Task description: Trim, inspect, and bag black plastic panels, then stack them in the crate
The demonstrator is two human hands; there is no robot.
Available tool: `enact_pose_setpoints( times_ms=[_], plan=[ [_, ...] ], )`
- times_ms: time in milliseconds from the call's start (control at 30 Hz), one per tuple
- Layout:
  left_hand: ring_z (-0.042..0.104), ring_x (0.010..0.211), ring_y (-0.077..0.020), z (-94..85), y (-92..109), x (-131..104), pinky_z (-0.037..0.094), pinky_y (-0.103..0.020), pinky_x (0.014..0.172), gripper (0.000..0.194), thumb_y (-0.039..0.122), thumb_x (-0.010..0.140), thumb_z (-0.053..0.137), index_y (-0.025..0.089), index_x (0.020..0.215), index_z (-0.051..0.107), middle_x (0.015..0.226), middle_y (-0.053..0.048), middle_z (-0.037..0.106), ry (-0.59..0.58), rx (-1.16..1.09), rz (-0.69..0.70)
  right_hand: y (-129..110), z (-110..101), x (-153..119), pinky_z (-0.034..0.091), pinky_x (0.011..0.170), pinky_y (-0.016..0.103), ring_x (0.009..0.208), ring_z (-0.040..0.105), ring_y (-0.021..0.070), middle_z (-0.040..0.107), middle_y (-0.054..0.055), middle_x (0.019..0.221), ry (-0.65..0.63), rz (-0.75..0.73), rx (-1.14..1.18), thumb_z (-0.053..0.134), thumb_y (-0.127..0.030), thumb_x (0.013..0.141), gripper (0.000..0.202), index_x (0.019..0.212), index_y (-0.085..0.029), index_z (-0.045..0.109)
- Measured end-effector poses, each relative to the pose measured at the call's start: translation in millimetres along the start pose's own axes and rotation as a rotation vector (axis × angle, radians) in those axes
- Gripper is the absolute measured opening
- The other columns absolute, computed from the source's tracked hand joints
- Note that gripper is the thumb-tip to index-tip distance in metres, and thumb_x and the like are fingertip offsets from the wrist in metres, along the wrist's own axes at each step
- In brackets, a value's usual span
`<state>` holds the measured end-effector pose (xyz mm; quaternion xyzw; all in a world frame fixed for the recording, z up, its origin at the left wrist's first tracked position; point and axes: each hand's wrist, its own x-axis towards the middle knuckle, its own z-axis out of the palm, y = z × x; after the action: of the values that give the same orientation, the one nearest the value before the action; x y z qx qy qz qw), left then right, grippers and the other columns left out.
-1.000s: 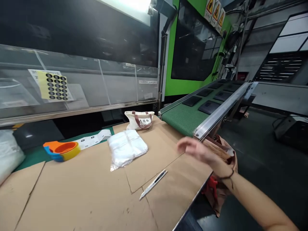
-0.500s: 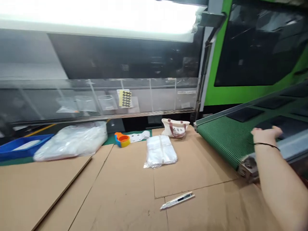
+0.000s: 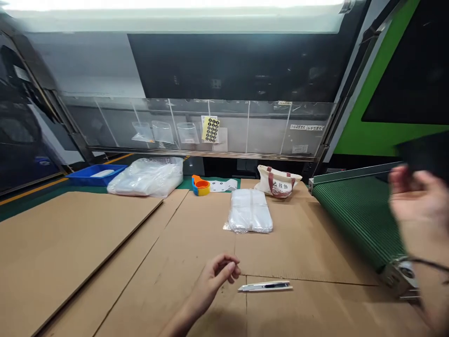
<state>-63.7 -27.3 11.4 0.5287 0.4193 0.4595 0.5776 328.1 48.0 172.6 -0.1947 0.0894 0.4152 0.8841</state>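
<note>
My left hand (image 3: 219, 273) hovers low over the cardboard-covered table (image 3: 147, 262), fingers half curled and holding nothing. A silver utility knife (image 3: 265, 286) lies just to its right, apart from the fingers. My right hand (image 3: 419, 201) is raised and blurred at the right edge, above the green conveyor belt (image 3: 358, 215). It grips a dark flat panel (image 3: 426, 152) by its lower edge. A flat pack of clear plastic bags (image 3: 250, 216) lies mid-table beyond the knife.
Behind the bag pack stand a small canvas tote (image 3: 278, 184), an orange-and-blue tape dispenser (image 3: 201, 186) and a label strip (image 3: 222, 185). A big bundle of clear plastic (image 3: 145, 176) and a blue tray (image 3: 94, 173) sit at back left. A clear acrylic bin rack (image 3: 196, 128) runs along the back.
My view has swung left and the table shows more fully. My right hand has come off the belt and risen with the dark panel. My left hand has come into view near the knife.
</note>
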Motion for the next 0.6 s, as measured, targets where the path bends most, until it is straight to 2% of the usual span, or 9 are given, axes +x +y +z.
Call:
enact_pose_setpoints(
  times_ms=[33,100,167,200,267,367,467,533,600],
  plan=[
    [0.061,0.076,-0.0191,3.9,-2,12,0.047,-0.03,0.07,0.04,0.054,0.076,0.068,0.016,0.09,0.067,0.081,-0.008,0.069,-0.023,-0.005,0.015,25,-14,-13,0.056,0.061,0.014,0.064,0.071,0.0071,0.076,0.002,0.072,-0.253,-0.015,-0.259,0.057,-0.014,0.083,0.02,0.069,-0.02,0.07],
    [0.062,0.091,-0.0225,12.0,-11,35,0.048,-0.033,0.08,0.045,0.053,0.072,0.072,0.018,0.1,0.067,0.097,-0.011,0.069,-0.067,-0.034,0.071,80,-56,-40,0.061,0.057,0.021,0.055,0.07,0.0144,0.074,0.006,0.066,-0.376,0.127,-0.458,0.073,-0.009,0.069,0.004,0.07,-0.014,0.071],
    [0.06,0.103,-0.0261,18.4,-26,53,0.046,-0.036,0.088,0.059,0.055,0.066,0.075,0.02,0.112,0.064,0.112,-0.012,0.066,-0.092,-0.1,0.15,134,-109,-65,0.062,0.056,0.029,0.057,0.071,0.0217,0.075,0.01,0.068,-0.45,0.285,-0.57,0.086,-0.011,0.052,0.023,0.07,-0.01,0.073],
    [0.059,0.107,-0.0274,20.1,-34,59,0.045,-0.037,0.09,0.065,0.057,0.064,0.076,0.021,0.117,0.062,0.116,-0.012,0.065,-0.082,-0.143,0.179,157,-134,-76,0.062,0.058,0.033,0.059,0.072,0.0246,0.074,0.013,0.069,-0.493,0.383,-0.627,0.09,-0.017,0.048,0.029,0.07,-0.008,0.073],
    [0.057,0.112,-0.0284,19.8,-49,65,0.044,-0.038,0.095,0.066,0.058,0.065,0.076,0.02,0.118,0.062,0.116,-0.012,0.065,-0.015,-0.234,0.176,191,-176,-93,0.06,0.071,0.032,0.069,0.073,0.022,0.075,0.012,0.074,-0.639,0.584,-0.766,0.087,-0.036,0.056,0.035,0.074,-0.008,0.074],
    [0.059,0.11,-0.0264,12.0,-57,63,0.043,-0.037,0.097,0.048,0.048,0.075,0.07,0.016,0.111,0.065,0.109,-0.01,0.069,0.109,-0.388,0.039,207,-207,-99,0.057,0.076,0.034,0.075,0.071,0.0213,0.075,0.009,0.079,-0.855,0.698,-0.934,0.086,-0.041,0.057,0.042,0.083,-0.012,0.073],
    [0.063,0.101,-0.0241,-0.3,-49,59,0.046,-0.034,0.09,0.038,0.038,0.072,0.073,0.014,0.101,0.067,0.103,-0.009,0.072,0.2,-0.515,-0.05,197,-210,-82,0.054,0.08,0.036,0.085,0.069,0.0224,0.075,0.007,0.089,-1.05,0.729,-1.031,0.087,-0.036,0.056,0.046,0.095,-0.017,0.072],
    [0.064,0.095,-0.0234,-8.4,-42,59,0.049,-0.032,0.085,0.036,0.031,0.064,0.076,0.014,0.094,0.068,0.097,-0.007,0.073,0.272,-0.564,-0.074,188,-205,-64,0.054,0.079,0.035,0.081,0.069,0.0207,0.075,0.006,0.086,-0.952,0.66,-0.992,0.085,-0.039,0.06,0.041,0.092,-0.018,0.072],
    [0.066,0.084,-0.0227,-13.8,-38,60,0.051,-0.033,0.077,0.035,0.027,0.057,0.076,0.014,0.088,0.068,0.087,-0.005,0.073,0.339,-0.609,-0.121,179,-200,-45,0.055,0.073,0.032,0.072,0.069,0.018,0.075,0.004,0.081,-0.735,0.567,-0.889,0.084,-0.043,0.061,0.036,0.085,-0.019,0.072]
  ],
)
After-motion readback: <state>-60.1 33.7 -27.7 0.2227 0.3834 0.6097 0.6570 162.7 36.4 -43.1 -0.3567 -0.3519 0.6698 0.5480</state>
